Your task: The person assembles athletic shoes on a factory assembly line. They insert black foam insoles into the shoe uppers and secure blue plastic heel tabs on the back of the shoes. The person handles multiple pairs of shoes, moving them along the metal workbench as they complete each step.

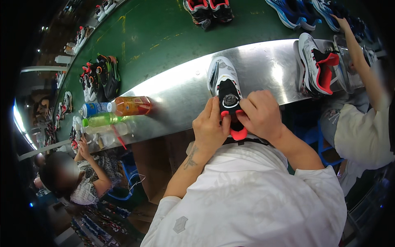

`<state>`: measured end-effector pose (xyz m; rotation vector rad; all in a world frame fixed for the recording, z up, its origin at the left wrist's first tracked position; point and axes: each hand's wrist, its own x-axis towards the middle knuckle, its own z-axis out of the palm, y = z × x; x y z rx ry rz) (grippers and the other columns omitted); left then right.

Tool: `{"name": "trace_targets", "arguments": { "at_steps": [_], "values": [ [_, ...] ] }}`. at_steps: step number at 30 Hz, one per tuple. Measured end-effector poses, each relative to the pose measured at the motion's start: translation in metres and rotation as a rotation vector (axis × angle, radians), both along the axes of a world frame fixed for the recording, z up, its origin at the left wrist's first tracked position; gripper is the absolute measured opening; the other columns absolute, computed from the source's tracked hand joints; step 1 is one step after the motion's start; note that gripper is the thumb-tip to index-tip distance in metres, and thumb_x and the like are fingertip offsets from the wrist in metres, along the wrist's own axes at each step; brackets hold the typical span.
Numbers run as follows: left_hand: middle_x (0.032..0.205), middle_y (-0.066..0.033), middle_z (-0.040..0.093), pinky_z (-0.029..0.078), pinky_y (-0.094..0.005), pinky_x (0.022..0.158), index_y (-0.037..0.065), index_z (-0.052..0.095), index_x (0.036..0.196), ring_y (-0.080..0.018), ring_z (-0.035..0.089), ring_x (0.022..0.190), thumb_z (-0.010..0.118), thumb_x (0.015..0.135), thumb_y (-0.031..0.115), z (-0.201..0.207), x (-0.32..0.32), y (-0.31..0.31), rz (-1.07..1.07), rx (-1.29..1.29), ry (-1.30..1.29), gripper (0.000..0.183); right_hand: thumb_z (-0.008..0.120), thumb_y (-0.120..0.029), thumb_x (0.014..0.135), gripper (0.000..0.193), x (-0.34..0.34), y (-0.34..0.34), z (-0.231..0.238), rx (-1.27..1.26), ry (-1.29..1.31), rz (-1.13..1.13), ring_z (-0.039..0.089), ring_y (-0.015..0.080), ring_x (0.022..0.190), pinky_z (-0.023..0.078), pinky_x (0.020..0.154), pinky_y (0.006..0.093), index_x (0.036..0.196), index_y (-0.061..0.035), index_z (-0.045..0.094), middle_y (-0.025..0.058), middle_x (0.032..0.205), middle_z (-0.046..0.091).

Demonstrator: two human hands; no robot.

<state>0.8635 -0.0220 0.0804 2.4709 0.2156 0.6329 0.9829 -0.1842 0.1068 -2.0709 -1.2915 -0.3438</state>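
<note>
A white and grey sneaker lies in front of me at the metal ledge's near edge, its toe pointing away. It has a black tongue with a round dial and a red-pink lining at the heel opening. My left hand pinches the left side of the sneaker's collar. On the opposite side, my right hand is closed with its fingertips at the collar edge. Both hands partly cover the opening, so the inside is mostly hidden.
A metal ledge borders the green conveyor belt. Drink bottles lie at left, near black sneakers. Another white sneaker rests at right. Red-lined shoes and blue shoes sit farther off. People work on both sides.
</note>
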Motion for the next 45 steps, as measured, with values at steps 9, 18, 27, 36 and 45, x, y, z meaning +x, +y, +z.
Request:
{"name": "trace_targets", "arguments": {
  "at_steps": [9,18,27,36,45],
  "values": [
    [0.117,-0.0238,0.074,0.061,-0.0441,0.068,-0.004,0.067,0.131,-0.0402,0.074,0.079,0.074,0.085,0.001,0.009,0.008,-0.001,0.011,0.111,0.071,0.047,0.08,-0.009,0.078,0.024,0.007,-0.006,-0.007,0.08,0.16,0.001,0.063,0.0303,0.08,0.048,0.075,0.0404,0.098,-0.0079,0.068,0.0086,0.089,0.062],
    [0.105,-0.0203,0.075,0.059,-0.0511,0.078,0.0,0.07,0.125,-0.0431,0.073,0.09,0.072,0.095,0.01,0.023,0.002,0.105,0.189,0.218,0.2,0.032,0.062,0.013,0.075,0.075,0.124,-0.153,0.081,-0.555,0.114,-0.416,0.043,0.0411,0.151,0.038,0.124,0.0503,0.147,-0.0089,0.059,0.0183,0.16,0.048],
    [0.134,-0.0232,0.069,0.056,-0.0466,0.102,-0.005,0.067,0.132,-0.0396,0.067,0.123,0.077,0.092,0.01,0.087,0.004,0.053,0.071,0.12,-0.09,0.044,0.079,-0.001,0.082,0.024,0.206,-0.157,0.05,-0.464,0.075,-0.212,0.062,0.0374,0.121,0.052,0.104,0.0422,0.105,-0.003,0.075,0.0164,0.125,0.069],
    [0.111,-0.0303,0.072,0.057,-0.0516,0.081,-0.006,0.063,0.128,-0.047,0.072,0.093,0.076,0.093,0.019,0.04,0.07,-0.007,-0.119,-0.144,0.25,0.045,0.079,-0.014,0.082,0.022,0.108,-0.002,0.029,-0.169,0.026,0.238,0.062,0.0347,0.114,0.058,0.094,0.0451,0.1,-0.0082,0.067,0.0127,0.112,0.065],
    [0.097,-0.0291,0.074,0.058,-0.0504,0.079,-0.004,0.071,0.124,-0.0481,0.074,0.093,0.07,0.09,0.008,0.009,0.064,0.014,-0.041,-0.346,0.421,0.036,0.076,-0.003,0.075,0.03,0.081,0.046,0.031,-0.5,0.095,0.484,0.059,0.0348,0.113,0.05,0.098,0.0464,0.103,-0.0123,0.082,0.0096,0.113,0.067]
  ]
}}
